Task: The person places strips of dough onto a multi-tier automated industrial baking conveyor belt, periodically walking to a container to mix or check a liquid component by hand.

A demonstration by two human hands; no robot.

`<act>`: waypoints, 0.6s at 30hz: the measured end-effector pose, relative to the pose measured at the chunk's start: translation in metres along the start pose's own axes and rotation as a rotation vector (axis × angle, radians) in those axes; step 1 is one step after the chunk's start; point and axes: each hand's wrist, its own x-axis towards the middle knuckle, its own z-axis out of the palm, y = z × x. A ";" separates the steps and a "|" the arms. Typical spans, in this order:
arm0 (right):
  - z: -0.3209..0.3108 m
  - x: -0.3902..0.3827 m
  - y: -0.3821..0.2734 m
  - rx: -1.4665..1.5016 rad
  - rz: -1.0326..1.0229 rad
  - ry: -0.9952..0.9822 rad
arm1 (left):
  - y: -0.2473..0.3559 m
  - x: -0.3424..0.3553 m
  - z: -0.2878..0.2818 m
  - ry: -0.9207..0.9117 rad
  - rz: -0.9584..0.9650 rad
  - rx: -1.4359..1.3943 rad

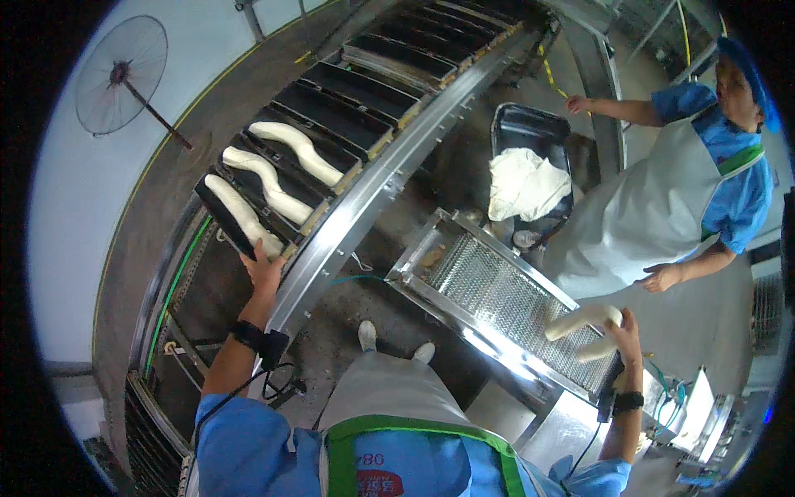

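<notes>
My left hand [263, 269] reaches over the near end of a long pale dough roll [236, 211] in a black loaf pan. Its fingers are spread and touch the dough's end by the pan rim. Two more dough rolls, a wavy one [267, 184] and a curved one [298, 149], lie in the neighbouring pans [331, 116]. On the right, my right hand [626, 338] is closed round a dough roll [582, 321] that bends double, with both ends pointing left. It is held over the near end of a perforated metal tray [497, 286].
A curved steel rail [348, 215] borders the row of pans. Beyond the tray, a black tub [530, 124] holds a pale cloth-like mass [528, 184]. A co-worker in a white apron [638, 215] stands at the right. A round fan [122, 74] stands at the far left.
</notes>
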 end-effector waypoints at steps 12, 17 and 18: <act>0.310 0.137 -0.352 0.280 -0.508 -0.422 | 0.000 -0.041 -0.020 -0.032 0.014 -0.117; 0.429 0.204 -0.392 0.013 -0.699 -0.382 | -0.001 -0.038 -0.021 0.005 0.104 -0.184; 0.438 0.222 -0.384 -0.150 -0.816 -0.260 | 0.001 -0.037 -0.022 -0.014 0.111 -0.179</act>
